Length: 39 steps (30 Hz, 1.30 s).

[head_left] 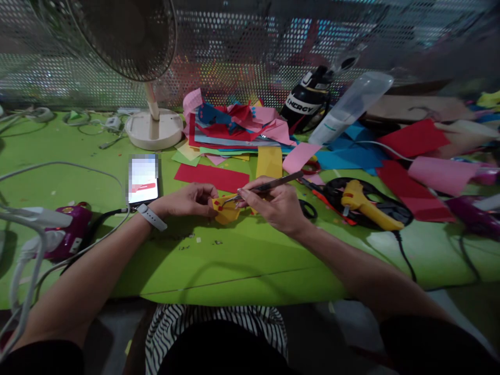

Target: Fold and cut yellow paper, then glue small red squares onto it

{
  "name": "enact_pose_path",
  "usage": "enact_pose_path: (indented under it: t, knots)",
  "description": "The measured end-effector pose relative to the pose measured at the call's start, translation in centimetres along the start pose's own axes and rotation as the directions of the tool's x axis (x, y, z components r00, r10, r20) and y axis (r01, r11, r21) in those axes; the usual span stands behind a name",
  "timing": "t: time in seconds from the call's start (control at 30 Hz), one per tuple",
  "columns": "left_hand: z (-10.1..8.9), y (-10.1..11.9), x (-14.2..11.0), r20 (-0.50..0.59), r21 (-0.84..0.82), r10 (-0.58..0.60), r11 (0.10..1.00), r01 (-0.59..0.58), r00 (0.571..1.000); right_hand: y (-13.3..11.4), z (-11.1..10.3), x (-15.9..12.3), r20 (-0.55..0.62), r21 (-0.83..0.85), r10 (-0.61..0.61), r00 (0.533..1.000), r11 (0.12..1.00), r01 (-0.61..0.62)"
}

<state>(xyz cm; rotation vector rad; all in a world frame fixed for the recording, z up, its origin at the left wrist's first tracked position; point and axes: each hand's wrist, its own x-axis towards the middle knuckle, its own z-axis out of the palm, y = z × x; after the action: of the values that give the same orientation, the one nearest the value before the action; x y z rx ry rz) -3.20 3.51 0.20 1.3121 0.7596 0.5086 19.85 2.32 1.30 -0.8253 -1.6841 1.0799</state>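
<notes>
My left hand pinches the left edge of a small yellow paper piece just above the green table. Small red bits lie on that piece. In my right hand is a pair of slim metal tweezers, held like a pen. Their tips point left and reach over the yellow paper, at the red bits; whether they grip one is too small to tell. Right behind my hands lies a red paper strip, with a yellow strip beside it.
A fan and a phone stand to the left, near a purple power strip with cables. Coloured paper scraps are piled behind. On the right are a black bottle, a clear bottle and a yellow glue gun.
</notes>
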Motion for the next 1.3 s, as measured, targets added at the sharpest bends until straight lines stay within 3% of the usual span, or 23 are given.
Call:
enact_pose_path:
  t: [0.27, 0.63, 1.3]
  knots:
    - [0.0, -0.1, 0.0, 0.003, -0.015, -0.002, 1.000, 0.002, 1.000, -0.5, 0.0, 0.0, 0.002, -0.014, 0.027, 1.000, 1.000, -0.027]
    - [-0.3, 0.2, -0.1, -0.027, -0.110, 0.055, 0.992, -0.057, 0.998, -0.1, -0.1, 0.9, -0.040, 0.192, 0.200, 0.979, 0.963, -0.188]
    - [-0.3, 0.6, -0.2, -0.026, -0.138, 0.119, 0.983, -0.121, 0.993, 0.5, -0.2, 0.7, -0.102, 0.218, 0.156, 0.983, 0.967, -0.131]
